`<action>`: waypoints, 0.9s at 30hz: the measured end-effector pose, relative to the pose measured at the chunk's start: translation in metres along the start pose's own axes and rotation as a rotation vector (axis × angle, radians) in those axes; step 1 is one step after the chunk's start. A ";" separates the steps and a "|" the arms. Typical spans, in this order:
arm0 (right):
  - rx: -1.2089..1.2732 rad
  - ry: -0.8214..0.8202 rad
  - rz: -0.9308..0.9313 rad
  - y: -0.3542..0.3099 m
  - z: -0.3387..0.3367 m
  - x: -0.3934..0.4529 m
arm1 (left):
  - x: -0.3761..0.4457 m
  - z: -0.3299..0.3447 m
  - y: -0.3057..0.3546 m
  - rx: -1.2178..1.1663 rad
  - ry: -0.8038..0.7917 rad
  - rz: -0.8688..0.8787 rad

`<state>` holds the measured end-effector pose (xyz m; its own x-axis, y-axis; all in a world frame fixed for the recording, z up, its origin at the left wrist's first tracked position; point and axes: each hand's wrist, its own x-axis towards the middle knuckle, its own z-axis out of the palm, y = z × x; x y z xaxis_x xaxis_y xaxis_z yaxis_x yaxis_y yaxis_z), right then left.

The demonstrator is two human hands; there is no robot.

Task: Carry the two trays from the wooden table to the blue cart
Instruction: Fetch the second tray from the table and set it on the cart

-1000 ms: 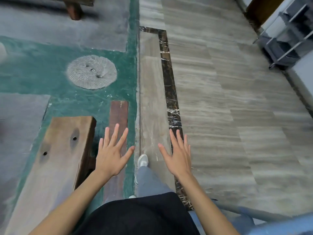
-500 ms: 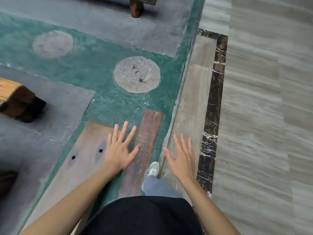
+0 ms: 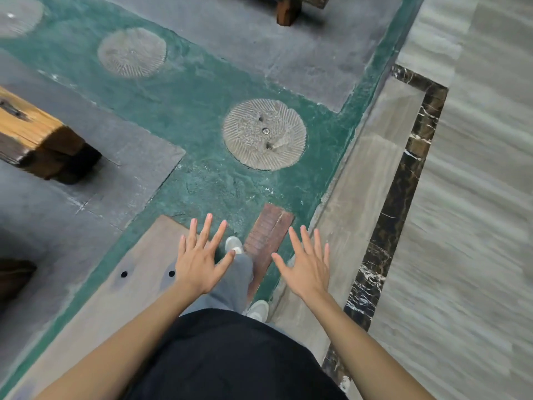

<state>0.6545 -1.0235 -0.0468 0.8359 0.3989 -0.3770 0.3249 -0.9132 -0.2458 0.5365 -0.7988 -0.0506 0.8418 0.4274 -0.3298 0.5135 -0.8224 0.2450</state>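
Note:
My left hand (image 3: 200,261) and my right hand (image 3: 307,262) are stretched out in front of me over the floor, palms down, fingers spread, with nothing in either. No tray shows in this view, and neither the blue cart nor a table top is visible. Below the hands I see my grey trouser leg and white shoes (image 3: 234,245) on the green floor strip.
A thick wooden bench end (image 3: 31,134) juts in from the left. A wooden furniture leg (image 3: 287,10) stands at the top. Round stone discs (image 3: 264,134) are set in the green floor; flat planks (image 3: 138,272) lie by my feet. Striped stone floor (image 3: 473,197) spreads right.
The view has swung left: the blue bar and metal rack at the right have left the frame, and the wooden bench end has come in at the left. Both hands stay spread and empty.

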 end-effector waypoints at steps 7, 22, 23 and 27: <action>-0.110 -0.060 -0.116 -0.055 -0.029 0.137 | 0.107 -0.020 -0.039 -0.063 0.000 -0.166; -0.272 -0.199 -0.592 -0.316 -0.091 0.365 | 0.220 -0.107 -0.167 -0.286 0.170 -0.729; -0.277 -0.209 -0.634 -0.337 -0.089 0.369 | 0.216 -0.111 -0.176 -0.304 0.198 -0.771; -0.331 -0.247 -0.813 -0.417 -0.075 0.379 | 0.200 -0.126 -0.211 -0.384 0.294 -0.912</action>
<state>0.8687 -0.4976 -0.0200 0.1872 0.9018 -0.3894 0.9150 -0.3043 -0.2648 0.6179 -0.4927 -0.0532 0.0867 0.9460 -0.3123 0.9522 0.0134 0.3050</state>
